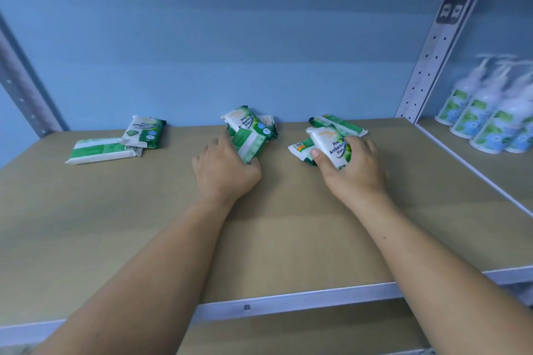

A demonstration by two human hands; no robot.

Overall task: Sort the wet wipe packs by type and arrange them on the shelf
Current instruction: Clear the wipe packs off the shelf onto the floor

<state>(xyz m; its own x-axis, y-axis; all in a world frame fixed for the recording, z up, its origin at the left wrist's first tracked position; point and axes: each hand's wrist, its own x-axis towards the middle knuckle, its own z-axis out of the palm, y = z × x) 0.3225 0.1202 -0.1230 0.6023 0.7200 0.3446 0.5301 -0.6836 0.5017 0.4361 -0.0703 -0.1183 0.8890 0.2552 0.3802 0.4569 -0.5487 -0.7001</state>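
The packs look slippery and lie one over another, so I think that lifting one could drag its neighbours out of place. The nearly identical green prints could also lead to a wrong sorting. The left hand (225, 170) curls around a green-backed pack (248, 145) at the front of the middle pile on the shelf (115, 225). The right hand (352, 170) grips a Pine pack (331, 147), which lies over an orange-marked pack (300, 150). Two other packs (103, 151) lie well apart, left of both hands.
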